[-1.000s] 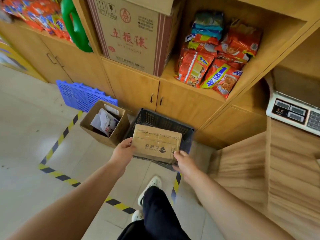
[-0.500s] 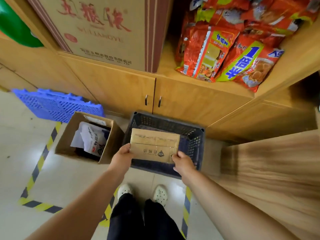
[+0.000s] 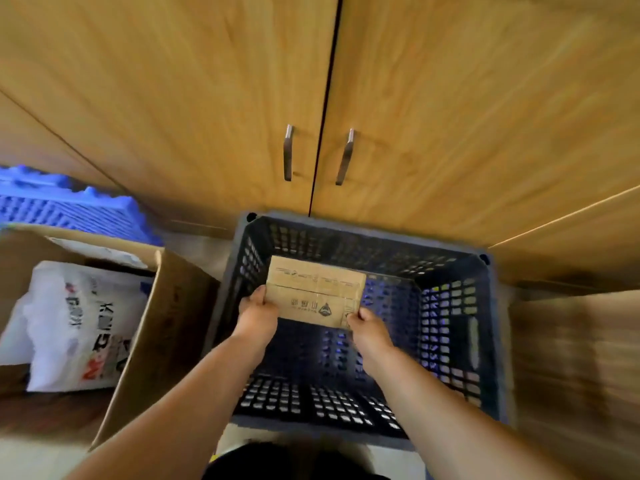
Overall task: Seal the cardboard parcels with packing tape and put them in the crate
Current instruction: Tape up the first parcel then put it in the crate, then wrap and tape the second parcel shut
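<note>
A flat brown cardboard parcel (image 3: 313, 289) with dark print and clear tape across its top is held down inside the dark perforated plastic crate (image 3: 491, 341), towards the crate's far left. My left hand (image 3: 258, 315) grips the parcel's left end. My right hand (image 3: 367, 327) pinches its near right corner. The crate stands on the floor in front of me, and its mesh bottom shows below the parcel.
Wooden cabinet doors (image 3: 207, 98) with two metal handles rise just behind the crate. An open cardboard box (image 3: 166, 327) holding a white printed bag (image 3: 79, 327) stands left of the crate. A blue plastic pallet (image 3: 69, 209) leans behind that box. A wooden counter side (image 3: 581, 375) is at the right.
I have bent down much closer to the crate. Both hands have lowered the parcel from above the crate's rim to inside the crate.
</note>
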The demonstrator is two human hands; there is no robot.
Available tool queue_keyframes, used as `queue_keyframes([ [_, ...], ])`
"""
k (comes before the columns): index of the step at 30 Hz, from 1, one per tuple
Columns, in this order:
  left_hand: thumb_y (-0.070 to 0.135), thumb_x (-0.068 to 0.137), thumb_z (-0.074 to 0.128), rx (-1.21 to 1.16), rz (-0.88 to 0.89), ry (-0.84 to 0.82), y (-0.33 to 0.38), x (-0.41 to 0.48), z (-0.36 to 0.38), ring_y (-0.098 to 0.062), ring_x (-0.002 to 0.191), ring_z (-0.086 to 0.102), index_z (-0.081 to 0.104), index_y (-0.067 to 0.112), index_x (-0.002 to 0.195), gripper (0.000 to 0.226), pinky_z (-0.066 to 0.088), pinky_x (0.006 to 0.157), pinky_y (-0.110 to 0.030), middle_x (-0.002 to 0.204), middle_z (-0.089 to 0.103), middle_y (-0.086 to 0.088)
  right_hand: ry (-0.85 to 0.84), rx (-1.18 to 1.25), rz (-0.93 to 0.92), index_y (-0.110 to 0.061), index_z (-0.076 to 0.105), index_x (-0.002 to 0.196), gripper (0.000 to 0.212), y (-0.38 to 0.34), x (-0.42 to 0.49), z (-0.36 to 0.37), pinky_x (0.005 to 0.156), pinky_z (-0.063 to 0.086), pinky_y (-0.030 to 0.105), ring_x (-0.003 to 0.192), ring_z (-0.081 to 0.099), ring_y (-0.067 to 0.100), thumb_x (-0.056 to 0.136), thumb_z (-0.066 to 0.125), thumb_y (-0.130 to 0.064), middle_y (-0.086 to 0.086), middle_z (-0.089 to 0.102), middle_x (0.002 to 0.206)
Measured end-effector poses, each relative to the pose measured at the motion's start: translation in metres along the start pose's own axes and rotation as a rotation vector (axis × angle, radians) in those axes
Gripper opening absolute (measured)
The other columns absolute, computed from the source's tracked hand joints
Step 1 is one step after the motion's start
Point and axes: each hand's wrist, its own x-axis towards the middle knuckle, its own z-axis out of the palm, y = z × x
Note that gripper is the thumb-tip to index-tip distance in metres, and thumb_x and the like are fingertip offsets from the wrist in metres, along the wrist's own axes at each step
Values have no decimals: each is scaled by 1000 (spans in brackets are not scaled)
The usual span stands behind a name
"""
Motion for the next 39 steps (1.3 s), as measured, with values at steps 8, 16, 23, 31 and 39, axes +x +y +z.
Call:
queue_keyframes([
  [8, 15, 87, 46, 204, 123, 26, -33, 103, 41, -30, 116, 51, 49, 22, 131, 45, 45, 100, -43, 131, 47, -11, -4, 55, -26, -16, 60, 117, 24, 27, 114, 48, 95, 47, 38, 105, 60, 22, 100, 44, -11, 4, 65, 112],
  [16, 3, 86, 44, 273, 168, 151, -31, 118, 53, -33, 118, 46, 46, 13, 134, 49, 44, 99, -38, 132, 41, -14, -40, 65, -70, -26, 59, 120, 27, 29, 127, 52, 99, 47, 38, 105, 59, 15, 99, 46, -13, -2, 65, 116],
  [23, 2, 88, 45, 266, 151, 63, -26, 110, 37, -26, 105, 55, 52, 16, 130, 45, 45, 82, -30, 126, 54, -10, -206, -38, -89, -29, 44, 136, 56, 15, 113, 53, 98, 39, 30, 119, 51, 17, 92, 41, 6, -2, 59, 123],
  [31, -1, 92, 43, 233, 124, -65, -18, 60, 14, -33, 111, 56, 55, 6, 124, 35, 45, 92, -33, 120, 61, -16, -181, -128, 19, -17, 17, 152, 62, 11, 59, 29, 93, 38, 26, 130, 43, 21, 98, 46, -8, 3, 31, 152],
  [39, 8, 92, 54, 195, -34, -156, 19, -41, -16, -27, 93, 60, 60, 9, 117, 26, 46, 81, -34, 100, 63, -8, -164, -11, 128, -8, 50, 130, 32, -15, -54, -27, 86, 48, 31, 93, 56, 19, 99, 47, -12, 9, 57, 110],
])
